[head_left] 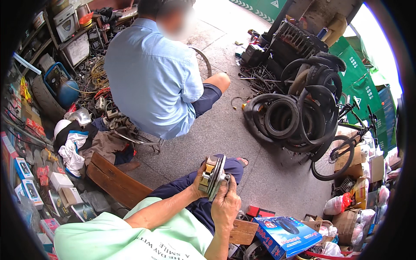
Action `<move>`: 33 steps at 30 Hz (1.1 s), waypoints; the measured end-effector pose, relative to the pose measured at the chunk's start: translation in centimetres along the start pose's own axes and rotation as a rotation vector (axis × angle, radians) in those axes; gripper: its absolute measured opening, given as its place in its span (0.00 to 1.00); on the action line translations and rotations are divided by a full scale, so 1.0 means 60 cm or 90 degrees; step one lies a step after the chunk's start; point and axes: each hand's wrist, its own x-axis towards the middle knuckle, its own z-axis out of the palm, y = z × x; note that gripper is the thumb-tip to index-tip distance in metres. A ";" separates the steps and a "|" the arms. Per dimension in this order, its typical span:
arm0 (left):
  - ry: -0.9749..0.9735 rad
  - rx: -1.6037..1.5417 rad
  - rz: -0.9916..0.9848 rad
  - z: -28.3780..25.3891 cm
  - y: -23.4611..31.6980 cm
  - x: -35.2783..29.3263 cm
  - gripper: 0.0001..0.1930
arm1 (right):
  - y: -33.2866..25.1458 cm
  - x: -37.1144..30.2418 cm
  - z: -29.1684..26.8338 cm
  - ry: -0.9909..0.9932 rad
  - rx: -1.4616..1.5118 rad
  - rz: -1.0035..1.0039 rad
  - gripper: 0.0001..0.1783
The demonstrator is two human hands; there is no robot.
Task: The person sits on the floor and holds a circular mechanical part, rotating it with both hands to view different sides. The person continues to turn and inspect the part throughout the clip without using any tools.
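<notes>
Above my lap I hold a round metal part [215, 177] that looks like a wheel hub or drum, with a grooved disc edge and a shiny stub on its right side. The disc stands on edge, tilted slightly. My left hand [198, 185] is closed round its left side, by a brass-coloured face; some of those fingers are hidden behind it. From the lower right, my right hand [226, 207] grips the part near the stub, thumb and fingers pressed up against it. My legs in dark blue trousers [175, 187] lie beneath.
A person in a light blue shirt [151, 73] sits ahead, beside a wheel. Black tyres [281, 123] are heaped right, near a bicycle [331, 162]. I sit on a wooden bench [115, 182]. A blue box [288, 236] lies at lower right; small boxes [60, 180] crowd the left.
</notes>
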 end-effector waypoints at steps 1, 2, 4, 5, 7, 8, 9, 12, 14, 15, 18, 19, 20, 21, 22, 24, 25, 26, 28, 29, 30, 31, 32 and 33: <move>0.013 0.045 0.002 0.006 0.000 0.005 0.30 | -0.009 -0.003 -0.013 -0.012 -0.049 0.011 0.28; -0.016 0.009 -0.020 0.011 0.000 0.009 0.37 | -0.017 -0.006 -0.025 -0.024 -0.097 0.023 0.30; 0.057 0.098 -0.004 0.039 -0.009 0.008 0.36 | -0.018 -0.009 -0.042 -0.051 -0.132 0.037 0.34; 0.096 0.111 -0.003 0.020 -0.006 0.007 0.34 | -0.014 -0.010 -0.050 -0.067 -0.156 0.032 0.35; 0.094 0.097 -0.010 0.021 -0.010 0.007 0.32 | -0.013 -0.014 -0.060 -0.077 -0.190 0.024 0.38; 0.107 0.088 -0.008 0.018 -0.014 0.006 0.31 | -0.012 -0.017 -0.061 -0.077 -0.211 0.021 0.39; 0.095 0.078 -0.018 0.013 -0.015 0.005 0.31 | -0.010 -0.020 -0.061 -0.077 -0.232 0.017 0.39; 0.068 0.055 -0.038 -0.007 -0.010 0.004 0.30 | -0.014 -0.028 -0.061 -0.075 -0.258 0.008 0.41; 0.063 0.043 -0.041 -0.013 -0.010 0.001 0.30 | -0.016 -0.031 -0.059 -0.076 -0.260 0.009 0.42; 0.060 0.043 -0.047 -0.015 -0.008 -0.001 0.30 | -0.018 -0.031 -0.058 -0.077 -0.260 0.011 0.43; 0.053 0.035 -0.054 -0.012 -0.006 0.000 0.30 | -0.020 -0.028 -0.058 -0.084 -0.250 0.015 0.45; 0.055 0.029 -0.048 -0.011 -0.007 0.000 0.31 | -0.021 -0.027 -0.058 -0.087 -0.244 0.015 0.46; 0.057 0.023 -0.042 -0.011 -0.007 0.001 0.31 | -0.022 -0.025 -0.058 -0.089 -0.239 0.017 0.46; 0.054 0.035 -0.037 -0.010 -0.007 0.002 0.31 | -0.024 -0.024 -0.059 -0.090 -0.233 0.018 0.47; 0.053 0.047 -0.032 -0.010 -0.007 0.001 0.31 | -0.025 -0.024 -0.058 -0.092 -0.226 0.021 0.47; 0.050 0.064 -0.026 -0.010 -0.007 0.000 0.32 | -0.022 -0.023 -0.055 -0.085 -0.228 0.011 0.47; 0.048 0.069 -0.026 -0.008 -0.007 0.001 0.32 | -0.020 -0.023 -0.054 -0.081 -0.228 0.008 0.47; 0.047 0.073 -0.027 -0.006 -0.007 0.001 0.32 | -0.021 -0.022 -0.054 -0.083 -0.224 0.012 0.47; 0.055 0.097 -0.031 -0.003 -0.005 0.001 0.33 | -0.024 -0.019 -0.053 -0.089 -0.214 0.019 0.47; 0.057 0.101 -0.027 -0.003 -0.004 0.002 0.33 | -0.024 -0.018 -0.053 -0.090 -0.211 0.020 0.47; 0.059 0.106 -0.023 -0.003 -0.004 0.002 0.33 | -0.024 -0.017 -0.052 -0.092 -0.209 0.022 0.47; 0.061 0.091 -0.026 -0.005 -0.003 0.004 0.34 | -0.024 -0.016 -0.051 -0.094 -0.207 0.023 0.47; 0.057 0.099 -0.024 -0.007 -0.002 0.005 0.34 | -0.023 -0.015 -0.050 -0.083 -0.203 0.020 0.47; 0.054 0.108 -0.023 -0.009 -0.001 0.006 0.34 | -0.021 -0.016 -0.048 -0.072 -0.200 0.017 0.47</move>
